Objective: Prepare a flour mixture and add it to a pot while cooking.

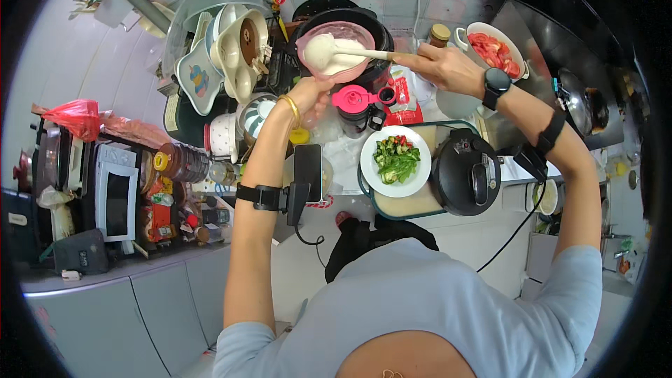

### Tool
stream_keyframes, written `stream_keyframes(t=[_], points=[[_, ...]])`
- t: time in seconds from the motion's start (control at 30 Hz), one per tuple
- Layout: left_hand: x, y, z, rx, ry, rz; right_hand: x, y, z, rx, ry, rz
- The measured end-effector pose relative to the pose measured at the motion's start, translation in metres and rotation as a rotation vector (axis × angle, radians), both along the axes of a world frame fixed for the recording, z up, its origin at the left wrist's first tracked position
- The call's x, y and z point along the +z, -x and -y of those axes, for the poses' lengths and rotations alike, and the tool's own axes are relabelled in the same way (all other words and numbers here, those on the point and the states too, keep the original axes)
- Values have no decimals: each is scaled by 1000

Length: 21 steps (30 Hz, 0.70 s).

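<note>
A pink bowl (pixel 306 40) with a soft white food inside is held over a black pot (pixel 383 33) at the back of the counter. My left hand (pixel 312 100) grips the near rim of the bowl, thumb on top. In my right hand (pixel 442 68) is the handle of a pale ladle (pixel 364 52), reaching leftward across the bowl. White food covers the ladle's rounded head, above the bowl's left side. Whether the bowl rests on the pot or only hangs in my hand, I cannot tell.
Near the bowl stands a black jug with a pink lid (pixel 355 100). A white plate of cut green and red peppers (pixel 396 165), a black pressure cooker lid (pixel 467 175) and a phone (pixel 308 168) sit nearer. A pot of sliced tomatoes (pixel 495 52) is right; a dish rack (pixel 203 73) left.
</note>
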<state>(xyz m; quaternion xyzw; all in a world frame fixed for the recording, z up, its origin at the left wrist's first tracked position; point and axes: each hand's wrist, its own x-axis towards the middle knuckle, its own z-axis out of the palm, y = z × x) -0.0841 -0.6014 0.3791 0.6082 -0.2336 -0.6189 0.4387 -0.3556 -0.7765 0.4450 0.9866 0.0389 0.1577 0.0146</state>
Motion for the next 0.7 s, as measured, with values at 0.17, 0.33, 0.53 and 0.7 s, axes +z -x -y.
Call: stream_keyframes(t=[0.17,0.33,0.53,0.7], points=[[-10,6,-7,71,76,55,-10,-4,-20,-200,-223,48],[-11,32,-17,189,112,46,-10,7,-48,-278,-662,265],[-19,45,-22,290,165,65,9,14,-62,-429,-368,102],[-17,55,-9,378,223,85,13,15,-73,-432,-472,38]])
